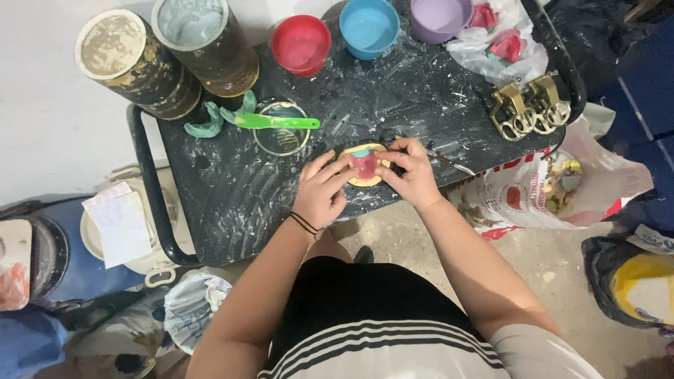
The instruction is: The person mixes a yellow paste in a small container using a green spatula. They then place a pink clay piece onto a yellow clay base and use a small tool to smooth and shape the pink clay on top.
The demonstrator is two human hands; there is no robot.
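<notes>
Both hands meet on a small yellow plaster cast with pink and teal material on top (364, 165), lying near the front edge of a black, plaster-smeared cart top (232, 196). My left hand (319, 191) grips its left side with fingers and thumb. My right hand (411, 172) holds the right side, fingers curled over the top. A black band sits on my left wrist.
Two tall stained cylinders (137, 63) stand at back left; red (301, 44), blue (369, 27) and purple (440, 17) bowls at the back. A green spatula (275, 122) lies over a round glass dish. Brass articulators (526, 107) sit right; plastic bags (554, 189) and buckets surround the cart.
</notes>
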